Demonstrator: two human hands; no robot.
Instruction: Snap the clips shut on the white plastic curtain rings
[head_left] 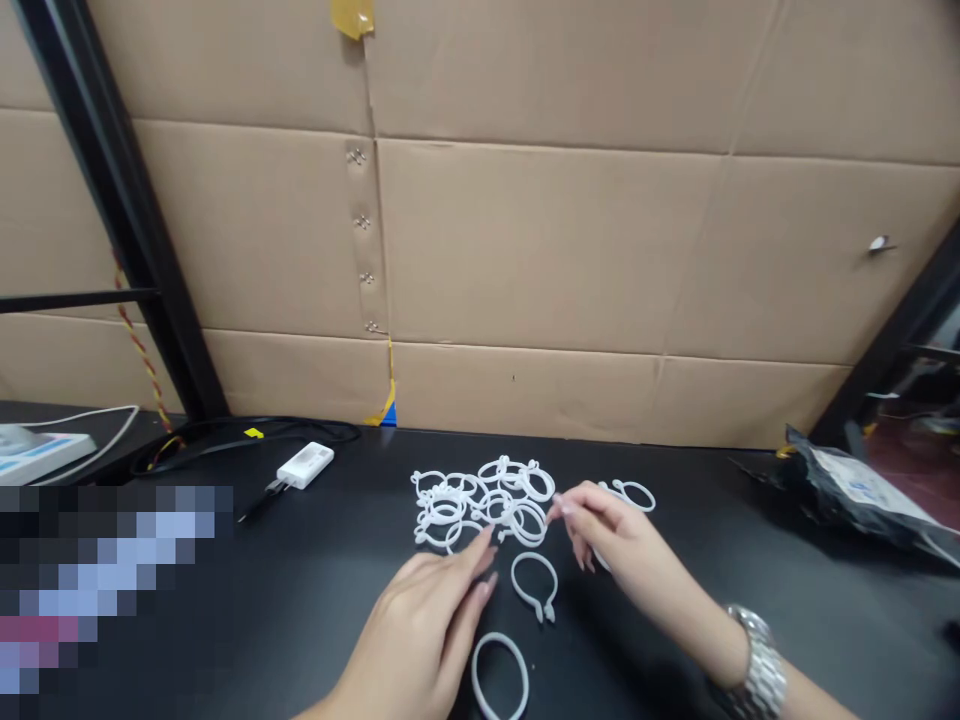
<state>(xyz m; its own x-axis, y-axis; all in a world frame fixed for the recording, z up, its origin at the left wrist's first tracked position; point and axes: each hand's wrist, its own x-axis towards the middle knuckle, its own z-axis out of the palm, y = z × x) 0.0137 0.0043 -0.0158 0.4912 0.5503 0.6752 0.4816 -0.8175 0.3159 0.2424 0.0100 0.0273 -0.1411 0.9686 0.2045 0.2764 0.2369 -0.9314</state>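
From where I stand, the pile of white rings (504, 506) sits on the black counter (300, 610), between and just beyond the two hands. The left hand (420, 625) has thumb and forefinger a little apart at the pile's near edge, nothing visibly between them. The right hand (619, 535) curls its fingers by the right edge; whether they pinch a ring, I can't tell.

The rings overlap, so I'd judge that tugging one could drag its neighbours along, their small end tabs catching. The nearest ring (475, 675) could be nudged by the left wrist, lying just beside it.

Counting: the pile holds perhaps a dozen, too tangled for me to be exact. Two rings lie apart on the near side, the nearest one and the tabbed ring (514, 580); at least one far-right ring (652, 497) shows beyond the right hand. There's one white adapter (305, 466) and one black bag (847, 490).
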